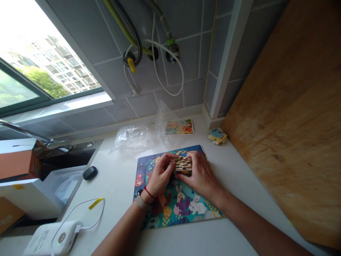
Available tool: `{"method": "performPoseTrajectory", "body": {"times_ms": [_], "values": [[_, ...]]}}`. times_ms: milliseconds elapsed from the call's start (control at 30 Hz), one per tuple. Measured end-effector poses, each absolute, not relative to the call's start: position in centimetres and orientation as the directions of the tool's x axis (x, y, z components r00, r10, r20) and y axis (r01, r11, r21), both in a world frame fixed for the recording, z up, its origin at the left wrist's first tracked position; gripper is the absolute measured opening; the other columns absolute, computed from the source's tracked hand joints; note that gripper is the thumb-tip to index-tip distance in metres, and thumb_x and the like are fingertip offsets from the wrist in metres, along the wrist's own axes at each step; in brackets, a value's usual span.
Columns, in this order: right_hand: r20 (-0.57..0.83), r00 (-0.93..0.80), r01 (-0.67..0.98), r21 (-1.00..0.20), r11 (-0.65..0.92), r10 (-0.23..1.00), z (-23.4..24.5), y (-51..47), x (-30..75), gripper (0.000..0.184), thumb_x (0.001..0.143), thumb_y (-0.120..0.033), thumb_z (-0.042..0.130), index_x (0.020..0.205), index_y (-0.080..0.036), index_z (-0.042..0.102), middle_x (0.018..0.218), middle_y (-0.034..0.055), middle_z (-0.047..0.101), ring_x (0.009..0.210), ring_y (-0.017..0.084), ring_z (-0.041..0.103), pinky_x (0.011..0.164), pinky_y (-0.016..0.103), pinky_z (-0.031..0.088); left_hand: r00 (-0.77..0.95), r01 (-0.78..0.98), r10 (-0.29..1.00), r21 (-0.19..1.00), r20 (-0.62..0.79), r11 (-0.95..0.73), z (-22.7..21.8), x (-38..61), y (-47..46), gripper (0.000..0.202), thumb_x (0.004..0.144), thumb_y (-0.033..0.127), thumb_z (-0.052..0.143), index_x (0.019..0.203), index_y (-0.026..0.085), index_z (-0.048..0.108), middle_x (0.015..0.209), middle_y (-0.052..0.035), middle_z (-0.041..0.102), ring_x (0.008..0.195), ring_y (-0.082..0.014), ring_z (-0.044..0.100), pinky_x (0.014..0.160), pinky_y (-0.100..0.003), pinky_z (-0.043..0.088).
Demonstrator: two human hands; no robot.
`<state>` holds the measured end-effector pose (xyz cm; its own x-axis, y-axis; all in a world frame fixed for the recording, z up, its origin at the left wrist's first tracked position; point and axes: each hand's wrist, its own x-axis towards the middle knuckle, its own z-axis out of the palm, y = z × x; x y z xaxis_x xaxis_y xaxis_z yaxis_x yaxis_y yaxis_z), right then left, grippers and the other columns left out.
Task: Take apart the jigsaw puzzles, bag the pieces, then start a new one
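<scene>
As I look down through the head camera, I have a stack of puzzle pieces [183, 165] held between both hands, over the far half of a picture puzzle [185, 209]. My left hand [160, 175] is half curled, its thumb and fingers gripping the left end of the stack. My right hand [201, 175] is bent around the right end, fingers on the far side and thumb along the near side. I cannot tell from this angle whether the stack's underside touches the puzzle.

The puzzle lies flat on a white counter [114, 185], two rabbits showing on its near half and joint lines along its left side. On my left wrist I see a watch [139, 194] and a red cord [149, 192].

Beyond the puzzle are crumpled clear wrapping [132, 137] and, beside it, a clear bag [163, 119] next to a picture card [181, 127]. Over to the right, a small pile of pieces [217, 136] sits near a wooden panel [287, 121]. Well to the left I make out a black oval object [90, 173], a white device [53, 239] with a cable [89, 227] plugged into it, and boxes [17, 166] at the sink [76, 156].
</scene>
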<state>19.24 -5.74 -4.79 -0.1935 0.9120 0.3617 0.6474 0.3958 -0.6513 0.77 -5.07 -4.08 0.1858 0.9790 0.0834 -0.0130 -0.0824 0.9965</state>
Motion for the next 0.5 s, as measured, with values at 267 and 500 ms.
{"method": "performPoseTrajectory", "body": {"times_ms": [267, 500], "values": [[0.271, -0.349, 0.375, -0.837, 0.398, 0.897, -4.7, -5.7, 19.2, 0.062, 0.082, -0.02, 0.082, 0.134, -0.026, 0.047, 0.132, 0.0102, 0.063, 0.126, 0.03, 0.062, 0.105, 0.049, 0.052, 0.251, -0.049, 0.965, 0.996, 0.079, -0.069, -3.2, 0.7, -5.4, 0.02, 0.097, 0.033, 0.064, 0.11, 0.02, 0.072, 0.111, -0.0058, 0.074, 0.106, -0.0222, 0.068, 0.093, -0.03, 0.053], [0.198, -0.351, 0.341, -0.883, 0.322, 0.915, -5.0, -5.6, 19.1, 0.077, 0.075, -0.019, 0.088, 0.139, -0.026, 0.046, 0.131, 0.0104, 0.065, 0.123, 0.029, 0.064, 0.104, 0.049, 0.052, 0.131, -0.076, 0.991, 0.997, 0.026, -0.016, -3.2, 1.8, -5.5, 0.036, 0.099, 0.045, 0.064, 0.127, 0.023, 0.061, 0.094, -0.002, 0.069, 0.091, -0.019, 0.068, 0.085, -0.03, 0.055]]}}
